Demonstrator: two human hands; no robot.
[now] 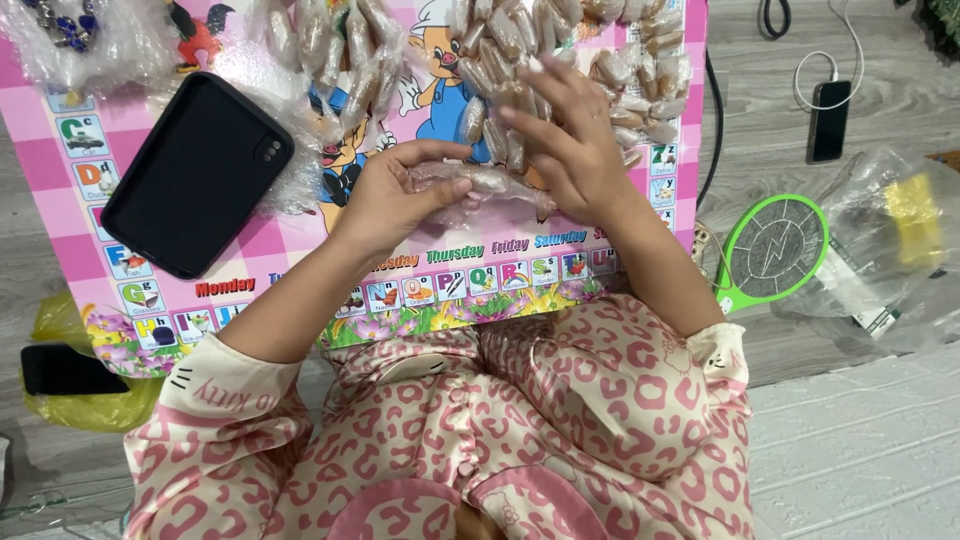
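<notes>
Left hand (392, 195) pinches one end of clear plastic strip of wrapped brown pieces (480, 183), thumb and fingers closed on it. Right hand (565, 150) flat, fingers spread, palm down on strip's other end, pressing rather than gripping. Strip lies across pink illustrated mat (70, 215), just below heap of similar wrapped pieces (560, 45). Black phone case (195, 170) left of hands on mat. Green racket-shaped swatter (770, 250) on floor at right, near clear bag (890, 235). Phone on charger cable (828, 120) beyond.
</notes>
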